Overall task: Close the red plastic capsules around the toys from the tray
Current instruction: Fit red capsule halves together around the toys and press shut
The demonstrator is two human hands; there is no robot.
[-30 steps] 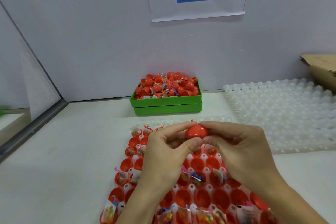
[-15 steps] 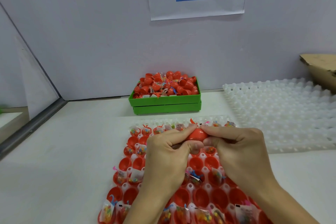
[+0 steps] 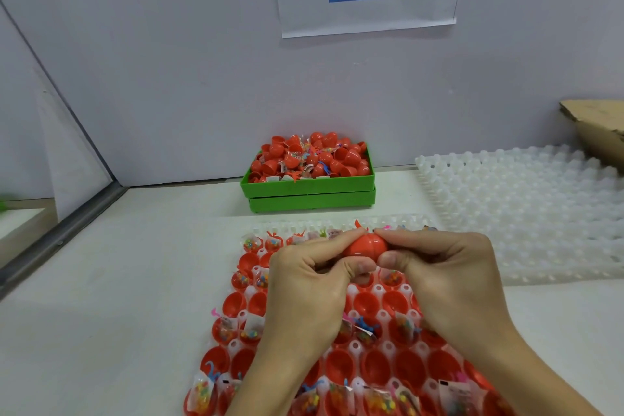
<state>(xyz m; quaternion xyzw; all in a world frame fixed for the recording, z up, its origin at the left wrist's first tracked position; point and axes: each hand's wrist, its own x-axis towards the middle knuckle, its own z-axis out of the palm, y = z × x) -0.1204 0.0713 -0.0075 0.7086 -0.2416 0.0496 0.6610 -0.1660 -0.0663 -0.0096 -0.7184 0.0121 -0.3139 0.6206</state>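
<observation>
Nearest lies the white tray (image 3: pixel 378 288) of open red capsule halves (image 3: pixel 339 365) and bagged toys (image 3: pixel 202 393), above which the left hand (image 3: pixel 304 287) and right hand (image 3: pixel 449 277) pinch a red capsule (image 3: pixel 366 246) between curled fingers and thumbs, with a green bin (image 3: pixel 309 194) of capsules beyond.

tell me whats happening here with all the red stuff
A person is squeezing a red capsule between both hands, left hand and right hand, above a tray of open red halves, many holding bagged toys. A green bin by the wall holds a heap of capsules. White trays lie to the right.
</observation>
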